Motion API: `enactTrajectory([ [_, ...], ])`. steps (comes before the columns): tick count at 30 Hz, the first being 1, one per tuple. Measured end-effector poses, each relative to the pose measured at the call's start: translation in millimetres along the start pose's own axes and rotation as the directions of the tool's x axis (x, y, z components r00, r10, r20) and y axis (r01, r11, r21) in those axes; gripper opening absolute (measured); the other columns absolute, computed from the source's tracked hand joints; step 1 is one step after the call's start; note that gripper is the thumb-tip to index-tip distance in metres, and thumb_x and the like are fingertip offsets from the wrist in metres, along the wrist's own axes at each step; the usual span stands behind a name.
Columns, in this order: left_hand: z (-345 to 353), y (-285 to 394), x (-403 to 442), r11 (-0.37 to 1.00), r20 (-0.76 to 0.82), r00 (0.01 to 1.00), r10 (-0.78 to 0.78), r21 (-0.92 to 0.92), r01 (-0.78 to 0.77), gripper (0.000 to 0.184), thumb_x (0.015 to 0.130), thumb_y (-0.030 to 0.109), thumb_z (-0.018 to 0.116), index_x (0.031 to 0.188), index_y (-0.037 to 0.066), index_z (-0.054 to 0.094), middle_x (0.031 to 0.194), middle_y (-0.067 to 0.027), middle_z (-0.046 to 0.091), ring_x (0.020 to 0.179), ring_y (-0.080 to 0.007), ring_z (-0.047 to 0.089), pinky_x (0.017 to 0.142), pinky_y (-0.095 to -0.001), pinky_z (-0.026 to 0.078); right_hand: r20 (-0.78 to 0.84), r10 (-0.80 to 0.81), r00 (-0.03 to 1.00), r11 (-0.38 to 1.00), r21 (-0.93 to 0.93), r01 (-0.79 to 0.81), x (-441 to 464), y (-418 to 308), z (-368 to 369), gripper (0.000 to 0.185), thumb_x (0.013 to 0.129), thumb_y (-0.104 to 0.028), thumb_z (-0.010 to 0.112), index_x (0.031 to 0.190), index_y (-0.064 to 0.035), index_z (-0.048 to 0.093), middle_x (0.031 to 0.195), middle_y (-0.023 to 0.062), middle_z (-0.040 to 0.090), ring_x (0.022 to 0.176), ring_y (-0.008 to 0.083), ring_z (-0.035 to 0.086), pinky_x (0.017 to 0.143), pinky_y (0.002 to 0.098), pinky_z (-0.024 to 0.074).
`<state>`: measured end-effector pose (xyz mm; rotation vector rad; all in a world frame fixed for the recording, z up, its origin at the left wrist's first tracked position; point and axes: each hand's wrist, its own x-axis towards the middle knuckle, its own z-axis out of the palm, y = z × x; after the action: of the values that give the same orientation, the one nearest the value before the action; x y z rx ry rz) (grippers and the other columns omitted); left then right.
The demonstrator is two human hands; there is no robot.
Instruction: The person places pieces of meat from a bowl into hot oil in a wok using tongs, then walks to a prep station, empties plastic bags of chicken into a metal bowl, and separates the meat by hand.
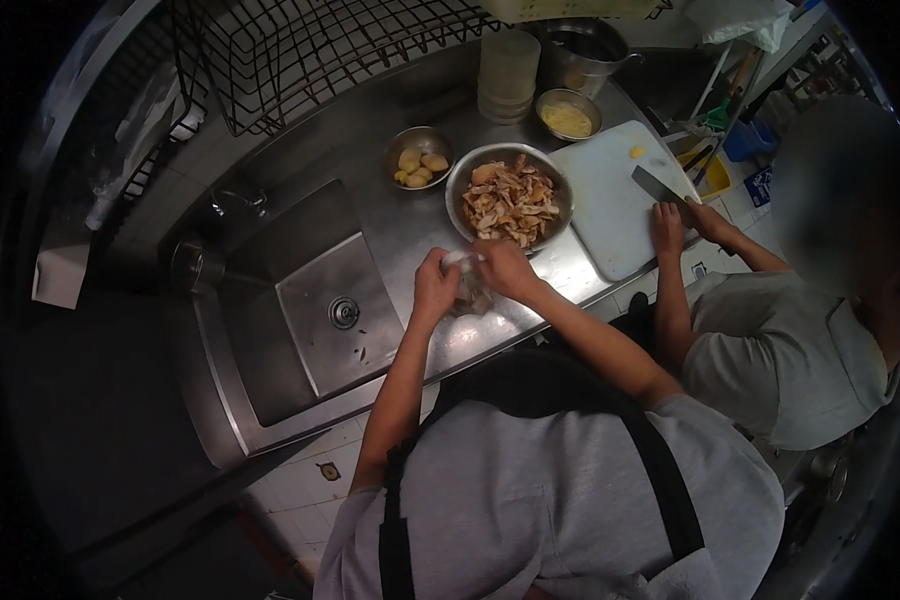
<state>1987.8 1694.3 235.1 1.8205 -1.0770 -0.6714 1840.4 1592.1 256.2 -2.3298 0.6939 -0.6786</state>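
Note:
My left hand (435, 288) and my right hand (504, 268) are close together over the steel counter's front part, each with its fingers closed on the top of a clear plastic bag (470, 295). Something brownish shows inside the bag, which hangs below my fingers. Just behind my hands stands a large steel bowl (453, 208) full of shredded or sliced brown and pale pieces, perhaps meat. A smaller steel bowl (394, 150) with several yellowish peeled pieces is to its left, and another bowl (597, 112) with yellow shreds stands behind it to the right.
On the left is a steel sink (320, 290). At right a co-worker (770, 350) holds a knife (658, 188) over a white cutting board (610, 215). A clear container (508, 75) and a steel pot (582, 72) stand at the back under a wire rack (300, 60).

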Motion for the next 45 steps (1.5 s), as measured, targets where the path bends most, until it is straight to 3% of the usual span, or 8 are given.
enactTrajectory([
  [8, -20.3, -64.7, 3.8, 0.973, -0.255, 0.967, 0.0, -0.223, -0.059, 0.015, 0.085, -0.002, 0.055, 0.099, 0.001, 0.058, 0.084, -0.0049, 0.063, 0.072, -0.0126, 0.058, 0.067, -0.0249, 0.046, 0.178, 0.052, 0.983, 0.914, 0.389, -0.119, 4.3, -51.7, -42.6, 0.01, 0.083, -0.004, 0.06, 0.091, 0.0011, 0.065, 0.074, 0.0178, 0.065, 0.07, 0.0279, 0.066, 0.065, 0.0341, 0.0504],
  [10, -37.1, -92.2, 3.3, 0.951, -0.208, 0.977, -0.043, -0.31, -0.024, 0.018, 0.085, -0.004, 0.055, 0.102, 0.001, 0.058, 0.088, -0.0058, 0.064, 0.076, -0.0128, 0.06, 0.069, -0.0245, 0.047, 0.145, 0.133, 0.981, 0.462, 0.866, -0.19, 17.4, -63.6, -68.9, 0.013, 0.094, -0.008, 0.057, 0.091, 0.0026, 0.064, 0.074, 0.0086, 0.064, 0.068, 0.0144, 0.061, 0.067, 0.0276, 0.0491],
  [13, -46.8, -116.7, -3.2, 0.909, -0.064, 0.968, -0.241, -0.366, 0.202, 0.027, 0.085, -0.005, 0.055, 0.111, 0.001, 0.058, 0.097, -0.0071, 0.066, 0.085, -0.0118, 0.061, 0.075, -0.0236, 0.047, 0.08, 0.109, 0.991, 0.546, 0.828, -0.126, 42.0, -80.9, -117.1, 0.018, 0.099, -0.012, 0.055, 0.093, 0.0035, 0.063, 0.077, 0.003, 0.063, 0.072, 0.0076, 0.058, 0.07, 0.0233, 0.0486],
  [20, 0.4, -17.2, -7.1, 0.982, 0.136, 0.973, 0.189, -0.027, -0.187, 0.049, 0.082, 0.012, 0.067, 0.128, 0.002, 0.054, 0.128, -0.0117, 0.058, 0.116, -0.024, 0.056, 0.098, -0.0363, 0.044, 0.197, -0.061, 0.978, 0.48, 0.865, -0.144, 68.1, -92.3, -111.9, 0.013, 0.096, -0.005, 0.056, 0.099, 0.0036, 0.065, 0.083, 0.0048, 0.066, 0.078, 0.0097, 0.063, 0.073, 0.0238, 0.0508],
  [27, -3.4, -4.7, 4.6, 0.935, -0.038, 0.977, -0.21, -0.298, 0.19, 0.018, 0.095, 0.021, 0.062, 0.097, 0.003, 0.062, 0.087, -0.0057, 0.065, 0.08, -0.0182, 0.064, 0.076, -0.0315, 0.053, 0.108, -0.017, 0.994, 0.639, 0.766, -0.072, 83.0, -67.6, -121.2, 0.039, 0.093, -0.012, 0.064, 0.13, -0.0012, 0.055, 0.114, 0.0104, 0.065, 0.098, 0.0153, 0.063, 0.087, 0.0287, 0.0512],
  [32, -28.7, 21.1, 28.6, 0.448, 0.253, 0.891, -0.377, -0.792, 0.414, 0.02, 0.099, 0.024, 0.057, 0.101, 0.005, 0.062, 0.096, -0.0081, 0.065, 0.086, -0.0208, 0.065, 0.076, -0.0352, 0.056, 0.566, 0.105, 0.818, 0.803, 0.437, -0.405, 34.1, -33.1, -129.8, 0.082, 0.08, -0.024, 0.08, 0.147, -0.0061, 0.036, 0.139, 0.0161, 0.049, 0.121, 0.0212, 0.054, 0.102, 0.035, 0.0449],
  [38, 3.7, 56.6, 71.9, 0.015, 0.516, 0.815, -0.265, -0.843, 0.538, 0.037, 0.1, 0.033, 0.052, 0.119, 0.002, 0.057, 0.112, -0.0125, 0.063, 0.106, -0.0249, 0.062, 0.091, -0.0392, 0.053, 0.111, 0.1, 0.989, 0.796, 0.587, -0.147, 7.5, -28.6, -106.0, 0.097, 0.074, -0.022, 0.085, 0.15, -0.0051, 0.027, 0.143, 0.0171, 0.042, 0.131, 0.026, 0.043, 0.11, 0.0389, 0.0374],
  [45, 33.4, 120.6, 52.8, 0.584, 0.216, 0.976, -0.024, -0.789, 0.189, 0.057, 0.093, 0.021, 0.066, 0.14, 0.005, 0.038, 0.132, -0.0114, 0.053, 0.119, -0.0219, 0.054, 0.097, -0.0351, 0.047, -0.057, 0.485, 0.873, 0.644, 0.699, -0.312, 19.4, -0.5, -118.1, 0.038, 0.09, -0.013, 0.068, 0.122, -0.0012, 0.05, 0.091, 0.0067, 0.063, 0.073, 0.012, 0.064, 0.053, 0.025, 0.054],
])
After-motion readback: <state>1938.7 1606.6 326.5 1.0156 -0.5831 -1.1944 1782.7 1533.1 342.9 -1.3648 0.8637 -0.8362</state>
